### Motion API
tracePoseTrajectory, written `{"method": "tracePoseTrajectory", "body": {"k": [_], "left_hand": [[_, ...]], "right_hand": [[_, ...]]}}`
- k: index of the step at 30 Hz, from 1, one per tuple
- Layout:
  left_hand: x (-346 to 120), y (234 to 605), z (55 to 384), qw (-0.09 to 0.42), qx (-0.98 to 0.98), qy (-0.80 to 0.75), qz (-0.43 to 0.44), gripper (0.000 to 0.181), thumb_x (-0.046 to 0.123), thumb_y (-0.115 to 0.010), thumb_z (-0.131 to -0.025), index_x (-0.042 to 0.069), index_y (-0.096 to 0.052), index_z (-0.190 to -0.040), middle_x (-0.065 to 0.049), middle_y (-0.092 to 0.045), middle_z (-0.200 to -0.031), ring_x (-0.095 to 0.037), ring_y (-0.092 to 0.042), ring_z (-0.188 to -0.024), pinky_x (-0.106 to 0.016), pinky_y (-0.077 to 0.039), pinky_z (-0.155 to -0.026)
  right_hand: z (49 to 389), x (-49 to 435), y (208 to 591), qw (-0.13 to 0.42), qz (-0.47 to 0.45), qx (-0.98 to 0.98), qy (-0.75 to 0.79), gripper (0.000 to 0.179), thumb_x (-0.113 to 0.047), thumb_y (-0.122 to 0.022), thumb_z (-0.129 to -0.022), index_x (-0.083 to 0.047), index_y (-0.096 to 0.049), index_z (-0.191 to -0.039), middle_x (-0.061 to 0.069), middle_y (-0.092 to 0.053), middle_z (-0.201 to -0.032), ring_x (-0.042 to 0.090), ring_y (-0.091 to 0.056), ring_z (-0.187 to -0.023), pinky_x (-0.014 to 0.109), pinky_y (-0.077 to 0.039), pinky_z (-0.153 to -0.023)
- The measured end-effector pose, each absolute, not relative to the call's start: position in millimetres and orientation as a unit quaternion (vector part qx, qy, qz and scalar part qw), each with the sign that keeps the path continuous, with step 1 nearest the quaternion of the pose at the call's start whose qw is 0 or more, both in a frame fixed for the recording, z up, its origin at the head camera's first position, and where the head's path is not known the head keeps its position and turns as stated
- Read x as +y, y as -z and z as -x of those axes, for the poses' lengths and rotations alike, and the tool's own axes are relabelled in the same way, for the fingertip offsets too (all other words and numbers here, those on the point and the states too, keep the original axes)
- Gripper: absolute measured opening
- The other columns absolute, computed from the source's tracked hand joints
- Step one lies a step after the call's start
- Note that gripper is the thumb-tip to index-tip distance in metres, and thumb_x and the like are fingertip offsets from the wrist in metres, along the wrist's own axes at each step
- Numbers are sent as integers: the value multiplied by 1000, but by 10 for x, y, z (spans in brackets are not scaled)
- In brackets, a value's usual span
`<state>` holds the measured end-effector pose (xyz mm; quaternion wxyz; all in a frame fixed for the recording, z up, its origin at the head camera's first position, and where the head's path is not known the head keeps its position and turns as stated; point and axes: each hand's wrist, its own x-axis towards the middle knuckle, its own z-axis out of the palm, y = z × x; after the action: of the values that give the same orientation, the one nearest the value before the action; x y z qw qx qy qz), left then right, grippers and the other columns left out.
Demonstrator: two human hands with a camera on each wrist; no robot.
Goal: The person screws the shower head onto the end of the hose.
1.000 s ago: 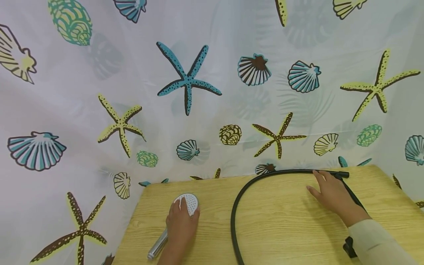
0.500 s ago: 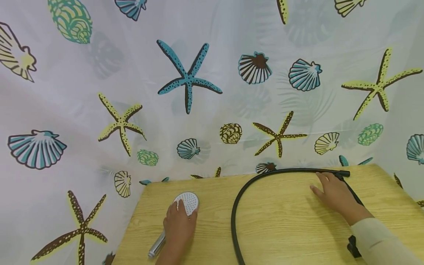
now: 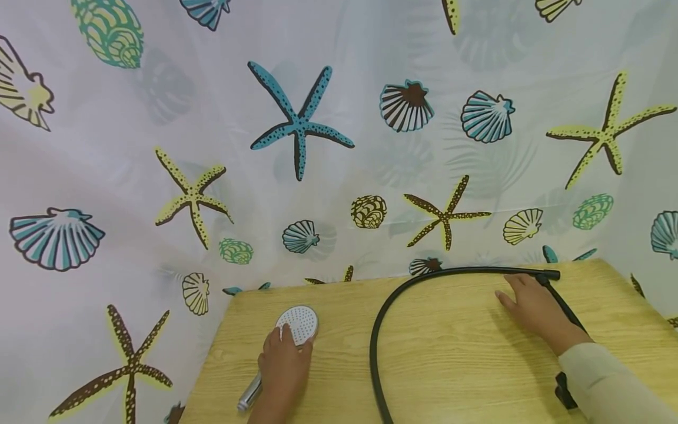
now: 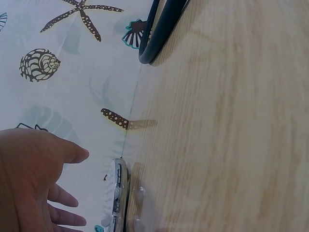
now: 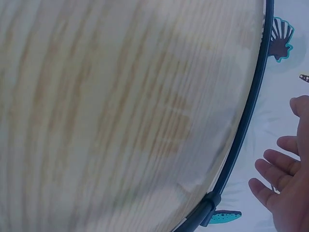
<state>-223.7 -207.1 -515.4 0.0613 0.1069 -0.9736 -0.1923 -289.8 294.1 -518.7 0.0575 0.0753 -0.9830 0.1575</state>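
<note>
A round shower head (image 3: 299,325) with a white perforated face and chrome handle lies on the wooden tabletop at left. Over its neck is my left hand (image 3: 286,362), fingers loosely bent. The left wrist view shows that hand (image 4: 29,179) raised apart from the shower head (image 4: 117,193), which appears edge-on. To the right, a flexible black hose (image 3: 377,330) curves in a wide loop. My right hand (image 3: 540,312) hovers by its far end, fingers relaxed and holding nothing. In the right wrist view the hose (image 5: 241,125) runs past the spread fingers (image 5: 277,164).
Behind and beside the wooden tabletop (image 3: 445,330) hangs a white curtain (image 3: 349,35) printed with starfish and shells. A small black fitting (image 3: 564,391) shows beside the right sleeve (image 3: 609,377). The hose's far end (image 3: 551,275) lies near the back edge.
My left hand has drawn back slightly from the shower head, uncovering more of its face. The right hand has shifted a little to the right. The shower head and hose stay in place.
</note>
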Motion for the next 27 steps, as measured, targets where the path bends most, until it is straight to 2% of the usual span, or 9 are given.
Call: {"method": "tracePoseTrajectory", "body": {"k": [6, 15, 27], "left_hand": [[-2098, 5182, 2234, 52, -976, 181, -107, 74, 40, -60, -99, -14, -39, -145, -37, -38, -150, -52, -34, -142, -76, -38, -108], [-2111, 5158, 2182, 46, -978, 175, -108, 71, 39, -58, -100, -17, -42, -141, -38, -39, -148, -54, -35, -141, -78, -39, -105], [-2183, 5161, 2164, 15, -976, 179, -120, 70, 37, -56, -101, -17, -40, -143, -38, -37, -149, -55, -33, -141, -79, -36, -107]], "right_hand": [[2933, 2967, 5213, 50, -73, -985, -150, 61, -35, -52, -105, 7, -41, -147, 38, -43, -145, 58, -41, -132, 75, -38, -108], [2957, 3003, 5204, 53, -72, -985, -145, 57, -29, -54, -104, 9, -44, -145, 37, -46, -141, 55, -47, -127, 71, -45, -104], [2981, 3088, 5222, 46, -62, -990, -121, 54, -26, -55, -104, 11, -46, -141, 38, -48, -137, 55, -51, -123, 72, -47, -101]]}}
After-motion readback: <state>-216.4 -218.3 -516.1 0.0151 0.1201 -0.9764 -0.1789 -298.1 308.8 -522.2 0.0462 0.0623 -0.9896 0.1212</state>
